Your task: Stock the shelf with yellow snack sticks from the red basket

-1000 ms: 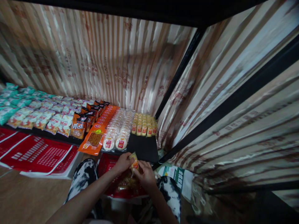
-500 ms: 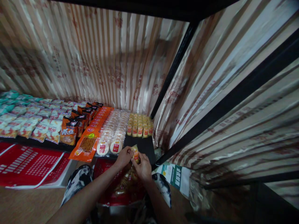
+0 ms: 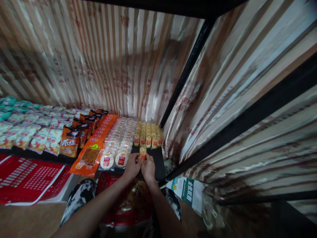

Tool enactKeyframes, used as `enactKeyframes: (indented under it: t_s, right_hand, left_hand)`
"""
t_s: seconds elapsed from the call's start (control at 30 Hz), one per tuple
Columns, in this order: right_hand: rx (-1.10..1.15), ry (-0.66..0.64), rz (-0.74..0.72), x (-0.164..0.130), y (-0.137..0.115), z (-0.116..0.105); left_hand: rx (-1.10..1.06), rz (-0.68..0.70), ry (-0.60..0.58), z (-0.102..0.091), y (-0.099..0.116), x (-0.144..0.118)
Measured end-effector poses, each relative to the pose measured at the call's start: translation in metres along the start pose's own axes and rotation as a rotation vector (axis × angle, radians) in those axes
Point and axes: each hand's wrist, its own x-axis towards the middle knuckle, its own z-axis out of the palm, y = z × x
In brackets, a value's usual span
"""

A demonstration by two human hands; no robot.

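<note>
On the black shelf (image 3: pixel 153 162), in front of the yellow snack rows (image 3: pixel 148 134), I see my left hand (image 3: pixel 132 166) and right hand (image 3: pixel 148 168) both pinching one small yellow snack pack (image 3: pixel 143 153).

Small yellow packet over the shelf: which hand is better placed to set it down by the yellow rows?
Probably the right hand: it lies nearer the yellow rows. Both hands pinch the small yellow packet, left hand beside the round packs.
</note>
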Motion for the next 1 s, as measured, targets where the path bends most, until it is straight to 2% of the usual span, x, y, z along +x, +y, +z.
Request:
enactKeyframes:
  t_s: [0.13,0.27,0.43,0.73,1.0]
  right_hand:
    - [0.062,-0.028,-0.011,0.016,-0.002,0.016]
    - [0.045,-0.046,-0.005,0.026,-0.005,0.028]
    - [0.012,-0.05,-0.002,0.037,-0.007,0.036]
    - [0.145,0.09,-0.081,0.046,0.0,0.05]
    - [0.334,0.074,-0.189,0.049,0.015,0.063]
  left_hand:
    - [0.048,0.052,0.042,0.003,-0.006,0.002]
    - [0.03,-0.04,0.032,0.007,-0.012,0.005]
    - [0.024,-0.094,-0.021,0.007,-0.009,0.008]
    - [0.069,-0.134,-0.077,0.009,-0.003,0.011]
    - [0.0,-0.05,-0.092,0.015,-0.011,0.016]
